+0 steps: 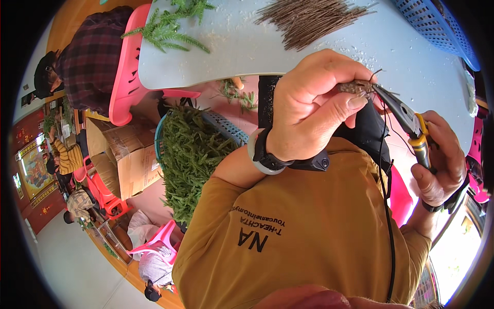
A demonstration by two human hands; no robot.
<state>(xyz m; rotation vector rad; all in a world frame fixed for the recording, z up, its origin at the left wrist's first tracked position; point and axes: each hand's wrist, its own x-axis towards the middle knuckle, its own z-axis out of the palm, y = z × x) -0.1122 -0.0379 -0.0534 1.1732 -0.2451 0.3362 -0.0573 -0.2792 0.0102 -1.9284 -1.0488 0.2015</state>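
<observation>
Pinched between the thumb and fingers of my left hand (pixel 309 105) is a short, rough brown bundle (pixel 354 87) with thin dark wires sticking out of it. My right hand (pixel 445 159) is closed round the yellow-and-grey handles of a pair of pliers (pixel 409 119). The jaws of the pliers meet the wires at the bundle's right end. Whether they grip a wire or only touch it, I cannot tell. Both hands are raised above my lap, at the near edge of a pale blue table (pixel 231 59).
Thin brown sticks (pixel 314 20) lie piled on the table, with green artificial sprigs (pixel 170 28) at its left. A blue basket (pixel 437 26) stands far right. Left of me are a basket heaped with greenery (pixel 193 149), a cardboard box (pixel 126 154), a pink chair (pixel 128 77) and several people.
</observation>
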